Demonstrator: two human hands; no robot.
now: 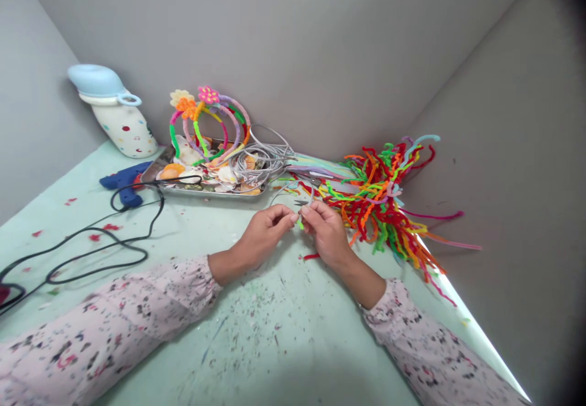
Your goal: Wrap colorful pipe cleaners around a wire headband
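The left hand (265,232) and right hand (326,232) are working just beside each other above the middle of the table (256,345). The left thumb and index finger are pinching narrowly, tips together, on one end of a thin grey hoop (312,195). The right thumb and index finger are pinching the other end. The hoop is arching away from the hands toward the far side. A small green strip (300,224) is showing between and just below the fingertips; which fingers are gripping it cannot be told.

Scissors (301,203) are lying just beyond the hands, blades pointing left. On the right, a pile of multicoloured fuzzy stems (375,201) is spreading toward the wall. A short red stem (311,256) is lying near the right hand, on its near side.

On the far left, a metal tray (206,194) is holding shells (226,174), a coil of grey wire (268,160) and wrapped flower hoops (196,132). A blue glue gun (126,178) is lying left of the tray. A black cord (162,204) is looping nearby. A white bottle (123,128) with a light blue cap is standing farther back.
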